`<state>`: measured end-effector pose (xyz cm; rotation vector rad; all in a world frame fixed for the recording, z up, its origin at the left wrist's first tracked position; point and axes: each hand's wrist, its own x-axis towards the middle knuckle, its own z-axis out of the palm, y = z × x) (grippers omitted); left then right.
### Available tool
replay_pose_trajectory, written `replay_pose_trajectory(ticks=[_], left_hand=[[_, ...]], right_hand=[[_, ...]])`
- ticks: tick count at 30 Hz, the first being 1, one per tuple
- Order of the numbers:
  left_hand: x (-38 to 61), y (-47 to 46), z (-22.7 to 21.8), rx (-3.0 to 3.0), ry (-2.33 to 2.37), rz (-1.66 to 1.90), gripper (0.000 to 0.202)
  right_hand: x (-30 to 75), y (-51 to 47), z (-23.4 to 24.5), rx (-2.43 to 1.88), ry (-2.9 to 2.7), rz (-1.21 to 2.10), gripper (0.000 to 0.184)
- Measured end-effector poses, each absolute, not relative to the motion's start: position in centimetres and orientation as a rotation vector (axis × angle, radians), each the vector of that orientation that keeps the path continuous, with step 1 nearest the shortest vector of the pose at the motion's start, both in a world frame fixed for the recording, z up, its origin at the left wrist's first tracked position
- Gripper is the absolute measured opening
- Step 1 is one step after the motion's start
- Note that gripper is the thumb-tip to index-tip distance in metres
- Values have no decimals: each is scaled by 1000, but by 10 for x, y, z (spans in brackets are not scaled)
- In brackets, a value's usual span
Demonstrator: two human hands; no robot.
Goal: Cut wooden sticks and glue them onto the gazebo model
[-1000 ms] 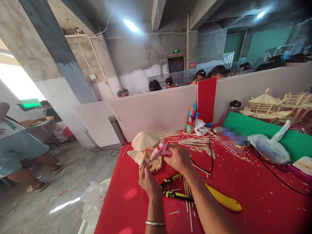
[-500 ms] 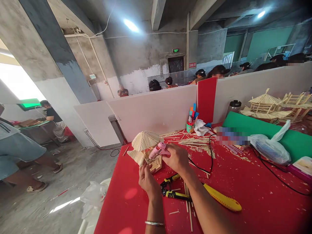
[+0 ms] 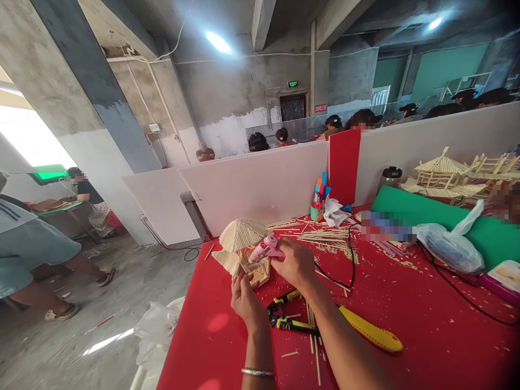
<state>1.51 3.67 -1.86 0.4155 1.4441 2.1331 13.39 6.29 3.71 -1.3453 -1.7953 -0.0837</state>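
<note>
My right hand is closed round a pink hot glue gun. Its nozzle points down and left at a small pavilion model made of pale wooden sticks, with a domed upper roof and a wider tier under it. With fingers pinched together, my left hand grips the near lower edge of the model; the fingertips are partly hidden. The nozzle tip is close to the lower tier, but I cannot tell if it touches. Black and yellow pliers lie partly behind my right forearm, near a yellow-handled tool.
Loose sticks and shavings litter the red tabletop. A black cable curves across it. Further right are a bagged item, a green board and other stick models. A white partition borders the back.
Both my hands, the glue gun and the model stay almost in place. At the left, a person in blue shorts has shifted slightly right. A blurred shape has appeared at the right edge.
</note>
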Motion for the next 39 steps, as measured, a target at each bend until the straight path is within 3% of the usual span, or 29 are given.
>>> replay_pose_trajectory(ticks=[23,39], left_hand=[[16,35,-14,371,1405,2119,15],[15,36,-20,465,1459,2132,25]], right_hand=[[133,62,36,-1340,-1787,-90,20],[135,63,35,-1338,-1810,-85,19]])
